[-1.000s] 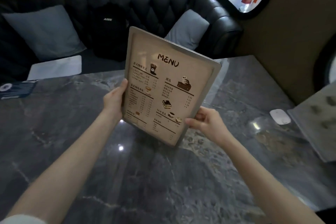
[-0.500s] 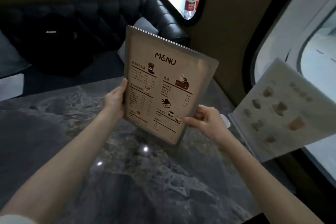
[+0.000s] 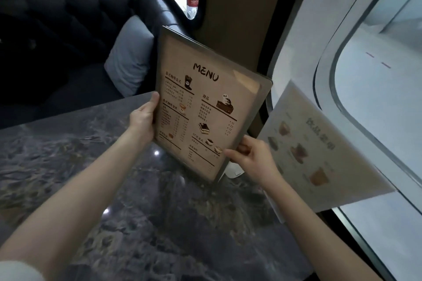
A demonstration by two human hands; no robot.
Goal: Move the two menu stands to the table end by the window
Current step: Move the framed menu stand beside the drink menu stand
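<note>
A flat, rectangular menu stand point(image 3: 205, 107) with rounded corners and a glossy clear face over tan printed paper is held tilted above the dark, veined marble table point(image 3: 159, 223). The left hand point(image 3: 142, 120) clasps its left edge, thumb along the front. The right hand point(image 3: 251, 159) pinches its lower right corner, thumb on the face and fingers curled behind. The two hands are apart, one on each side of the sheet. Just right of it, a second menu stand point(image 3: 319, 150), paler and blurred, leans at the table end beside the curved window point(image 3: 376, 98). Behind the held stand sit a grey cushion point(image 3: 130, 57) and a tufted black sofa point(image 3: 80, 18).
</note>
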